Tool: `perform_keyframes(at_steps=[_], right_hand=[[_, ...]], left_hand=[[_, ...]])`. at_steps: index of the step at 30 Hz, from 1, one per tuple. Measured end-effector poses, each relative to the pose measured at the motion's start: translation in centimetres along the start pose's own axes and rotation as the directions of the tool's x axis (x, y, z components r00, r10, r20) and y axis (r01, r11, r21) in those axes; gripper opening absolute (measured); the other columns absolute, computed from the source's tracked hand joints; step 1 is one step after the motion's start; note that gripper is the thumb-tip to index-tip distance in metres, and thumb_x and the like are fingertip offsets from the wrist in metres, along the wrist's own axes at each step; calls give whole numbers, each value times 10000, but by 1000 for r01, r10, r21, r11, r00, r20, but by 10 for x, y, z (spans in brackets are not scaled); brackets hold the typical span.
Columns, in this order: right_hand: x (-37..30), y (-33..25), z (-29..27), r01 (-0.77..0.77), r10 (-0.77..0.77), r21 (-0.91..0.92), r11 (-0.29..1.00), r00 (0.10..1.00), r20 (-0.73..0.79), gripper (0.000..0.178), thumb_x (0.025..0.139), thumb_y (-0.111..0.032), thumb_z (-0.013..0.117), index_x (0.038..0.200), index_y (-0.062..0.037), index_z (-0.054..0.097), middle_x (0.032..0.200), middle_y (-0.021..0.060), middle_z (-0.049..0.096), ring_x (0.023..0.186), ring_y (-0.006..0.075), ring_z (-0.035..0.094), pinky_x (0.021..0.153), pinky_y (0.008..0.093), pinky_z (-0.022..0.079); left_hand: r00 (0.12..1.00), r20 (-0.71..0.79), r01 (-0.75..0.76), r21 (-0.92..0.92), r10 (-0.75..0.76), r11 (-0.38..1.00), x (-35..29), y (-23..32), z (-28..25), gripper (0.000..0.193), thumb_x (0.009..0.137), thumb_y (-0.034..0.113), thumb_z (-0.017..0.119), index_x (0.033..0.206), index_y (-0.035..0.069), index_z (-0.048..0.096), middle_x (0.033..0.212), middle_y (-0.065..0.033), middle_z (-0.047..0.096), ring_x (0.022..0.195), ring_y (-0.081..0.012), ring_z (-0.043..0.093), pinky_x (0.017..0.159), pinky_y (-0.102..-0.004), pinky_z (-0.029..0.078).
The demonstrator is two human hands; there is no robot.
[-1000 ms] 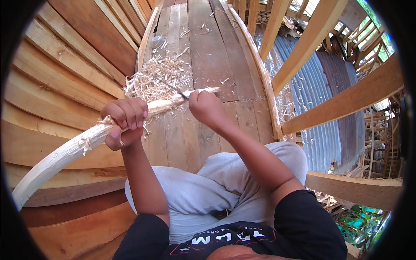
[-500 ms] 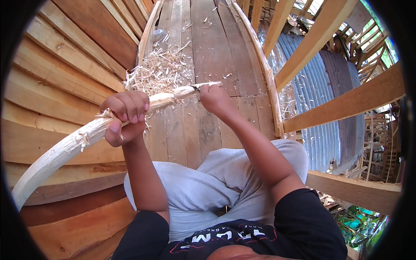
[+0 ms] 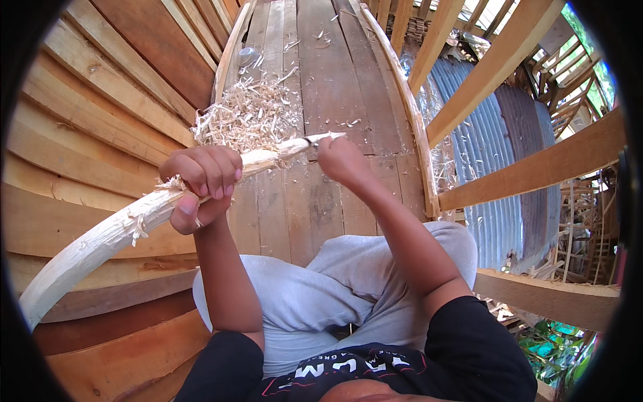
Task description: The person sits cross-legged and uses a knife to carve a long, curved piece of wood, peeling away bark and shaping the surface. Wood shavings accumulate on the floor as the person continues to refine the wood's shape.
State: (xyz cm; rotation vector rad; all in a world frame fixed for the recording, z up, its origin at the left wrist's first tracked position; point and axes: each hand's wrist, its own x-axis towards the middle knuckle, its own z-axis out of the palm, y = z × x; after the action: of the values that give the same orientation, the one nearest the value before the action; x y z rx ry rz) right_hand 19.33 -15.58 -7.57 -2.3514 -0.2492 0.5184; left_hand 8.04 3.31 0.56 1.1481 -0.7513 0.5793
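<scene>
Several long boards [image 3: 100, 144] line the left side, their edges overlapping. In front of them a pale, peeled wooden pole [image 3: 151, 209] curves up from the lower left, loose curls of wood clinging to it. The person's left grip [image 3: 206, 179] is closed around the pole, thumb below and fingers over the top. Beyond it, a small round container [image 3: 247, 56] stands near a heap of shavings [image 3: 251, 114] on the plank floor [image 3: 288, 221]. The pole runs on to the right, its narrower end over the floor. There a dark tool [image 3: 311, 141] shows only as a short piece against the wood; the person's right grip [image 3: 340, 159] is closed on it, hiding the rest. Grey trousers [image 3: 301, 288] show folded legs below. Farther right, slanting beams [image 3: 495, 74] stand before corrugated metal sheets [image 3: 492, 167], with green leaves [image 3: 559, 352] low down.
</scene>
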Motion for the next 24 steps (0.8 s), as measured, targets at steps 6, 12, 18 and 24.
perform_keyframes(at_steps=[6,12,18,24], right_hand=[[12,19,7,-6,4,97,995,1000,28,547,942,-329,305,949,91,657,1007,336,628,990,489,598,919,516,446],[-40,-35,-10,131,-133,27,991,988,74,555,938,-314,288,872,110,640,940,326,636,953,485,604,900,509,456],[2,2,0,84,-82,88,993,996,-19,554,943,-334,304,843,80,659,900,323,640,913,481,613,875,525,459],[3,17,16,14,1,114,993,992,-128,542,949,-318,303,840,62,675,911,322,644,910,484,618,869,544,461]], left_hand=[[992,-119,-40,-49,34,998,-3,-9,-5,224,757,259,567,692,109,415,592,-17,461,528,-149,469,598,-327,425],[995,-93,-37,-34,34,999,-8,-2,-6,220,762,262,554,693,112,407,595,-18,455,528,-150,460,602,-328,418],[998,-54,-33,-33,31,999,-3,-5,-7,220,770,264,551,700,114,407,598,-18,457,529,-151,460,607,-330,418],[994,-105,-26,-31,23,999,-3,-9,0,207,762,265,539,717,119,400,607,-15,446,545,-148,452,618,-341,410]])
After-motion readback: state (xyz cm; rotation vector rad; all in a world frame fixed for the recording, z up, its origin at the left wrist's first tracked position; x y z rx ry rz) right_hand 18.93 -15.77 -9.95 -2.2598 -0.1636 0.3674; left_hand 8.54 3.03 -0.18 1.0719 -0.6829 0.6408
